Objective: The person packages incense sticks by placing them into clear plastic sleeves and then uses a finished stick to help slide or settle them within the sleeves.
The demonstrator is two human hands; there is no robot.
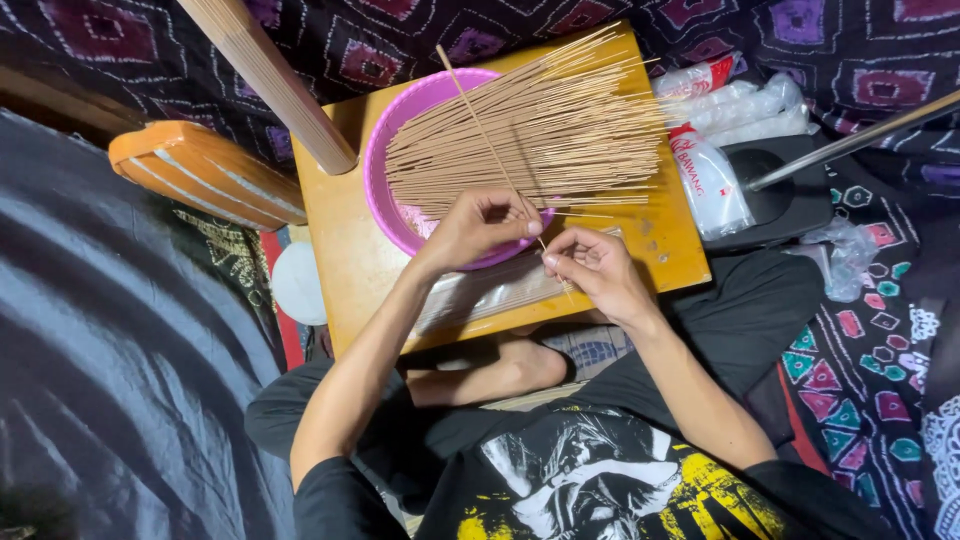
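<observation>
A fan of several thin tan incense sticks (545, 135) lies across a pink plastic bowl (385, 165) on a low yellow wooden table (345, 250). My left hand (480, 225) pinches one long stick (480, 125) that runs up and left over the bowl. My right hand (592, 268) holds the lower end of the same stick between thumb and fingers. Under both hands lies a clear plastic sleeve (480, 295) with sticks inside.
A thick bundle of sticks (275, 80) leans over the table's left corner. An orange wooden paddle (205, 172) lies at left, clear plastic packets (720, 130) and a black tray (785, 190) at right. Patterned cloth surrounds the table; my crossed legs sit beneath.
</observation>
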